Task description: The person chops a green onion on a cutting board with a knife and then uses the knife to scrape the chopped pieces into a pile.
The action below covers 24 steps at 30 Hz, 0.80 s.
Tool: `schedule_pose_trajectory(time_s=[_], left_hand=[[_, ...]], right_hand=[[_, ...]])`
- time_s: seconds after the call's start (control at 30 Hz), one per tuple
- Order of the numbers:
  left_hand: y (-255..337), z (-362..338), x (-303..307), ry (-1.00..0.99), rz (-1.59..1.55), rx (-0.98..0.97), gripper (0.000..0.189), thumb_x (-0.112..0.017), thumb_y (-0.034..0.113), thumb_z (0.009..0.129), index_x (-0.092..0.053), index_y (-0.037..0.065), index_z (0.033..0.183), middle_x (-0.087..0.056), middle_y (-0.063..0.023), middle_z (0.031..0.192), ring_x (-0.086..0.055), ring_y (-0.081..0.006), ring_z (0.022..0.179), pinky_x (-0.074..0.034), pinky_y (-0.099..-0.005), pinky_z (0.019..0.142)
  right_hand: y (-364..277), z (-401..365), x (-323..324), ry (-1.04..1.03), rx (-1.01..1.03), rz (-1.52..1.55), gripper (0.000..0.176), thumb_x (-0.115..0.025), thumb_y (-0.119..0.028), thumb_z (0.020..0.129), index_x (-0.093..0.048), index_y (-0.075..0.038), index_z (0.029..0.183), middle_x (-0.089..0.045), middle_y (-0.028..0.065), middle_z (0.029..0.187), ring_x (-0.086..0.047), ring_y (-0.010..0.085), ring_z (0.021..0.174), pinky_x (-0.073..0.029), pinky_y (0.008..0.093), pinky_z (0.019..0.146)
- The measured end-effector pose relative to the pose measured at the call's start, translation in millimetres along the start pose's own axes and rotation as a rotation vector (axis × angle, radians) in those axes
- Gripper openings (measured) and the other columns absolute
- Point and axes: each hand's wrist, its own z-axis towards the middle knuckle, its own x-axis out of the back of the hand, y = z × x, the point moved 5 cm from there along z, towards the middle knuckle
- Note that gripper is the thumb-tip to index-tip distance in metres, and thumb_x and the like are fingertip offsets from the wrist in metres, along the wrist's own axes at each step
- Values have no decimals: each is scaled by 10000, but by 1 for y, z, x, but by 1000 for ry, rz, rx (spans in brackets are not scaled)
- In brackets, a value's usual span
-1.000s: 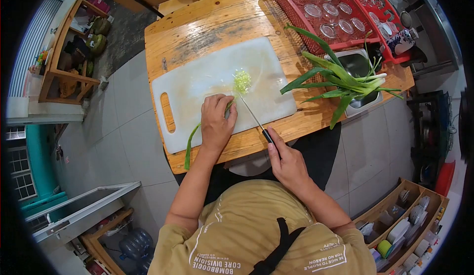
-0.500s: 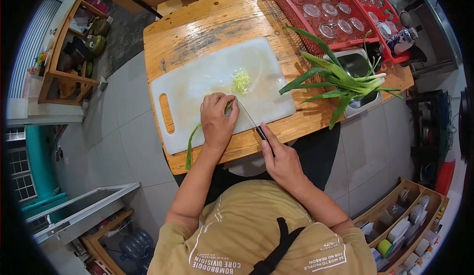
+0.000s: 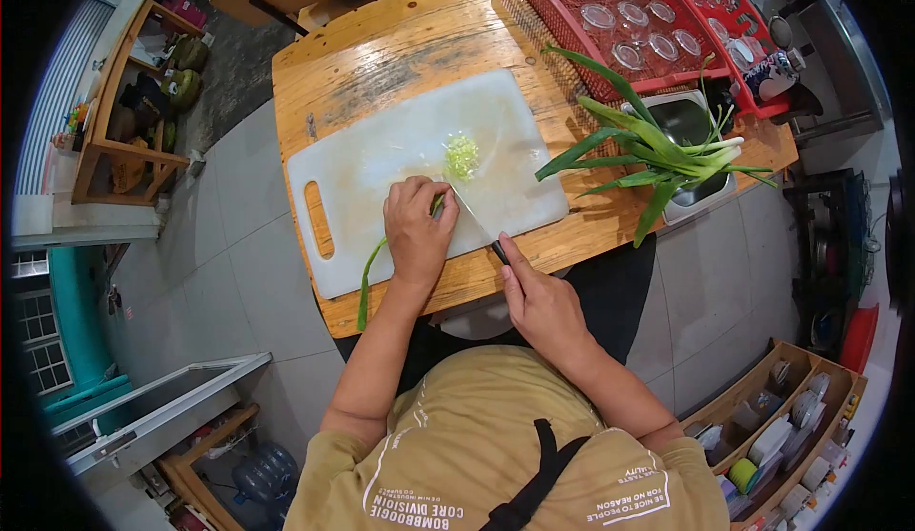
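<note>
My left hand (image 3: 417, 226) is closed over a green onion stalk (image 3: 366, 288) on the white cutting board (image 3: 367, 164). The stalk's green end trails out below the hand and over the board's near edge. Gripped by its black handle, a knife (image 3: 474, 214) is in my right hand (image 3: 541, 302). Its blade slants up and left, with the tip beside the left fingertips. Just beyond the tip sits a small heap of chopped green onion (image 3: 461, 156). The part of the stalk under my left fingers is hidden.
A bunch of green onions (image 3: 658, 150) lies at the right, partly over a metal container (image 3: 679, 121). Behind it stands a red basket (image 3: 658, 83) with several upturned glasses. The wooden table (image 3: 381, 54) ends close to my body.
The view has shifted very slightly. Both hands, the knife and the stalk hold nearly the same places on the board.
</note>
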Motion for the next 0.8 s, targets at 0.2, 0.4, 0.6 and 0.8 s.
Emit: schedule_pose_trajectory(time_s=[0.2,0.4,0.6,0.8], left_hand=[[1,1,1,-4,0,8,95,-810,98,893,-777,66,976,-716,-81,1033,-646,-323,1030,-501,-456,927],[3,-1,1,39,-1,-19,90,-802,91,895,-757,66,969,-713,-76,1022,-640,-323,1009,-499,-455,916],[1,-1,0,47,-7,-32,89,-802,84,888,-757,60,960,-718,-81,1029,-642,-322,1005,-501,-456,913],[1,-1,0,66,-10,-37,84,-802,75,877,-763,54,948,-718,-82,1028,-647,-320,1012,-502,-454,913]], right_hand=[[8,-22,12,-52,-51,27,511,-609,-202,1134,-550,-92,1629,-728,204,784,-726,418,693,-576,525,649],[6,-17,14,-21,-76,180,504,-626,-188,1132,-557,-82,1619,-711,226,774,-717,440,693,-558,535,648],[5,-2,2,1,-38,158,494,-624,-199,1135,-572,-87,1613,-709,229,758,-720,435,696,-564,529,654],[5,6,-1,23,-11,135,482,-623,-217,1138,-589,-90,1602,-718,218,755,-724,422,686,-566,529,654]])
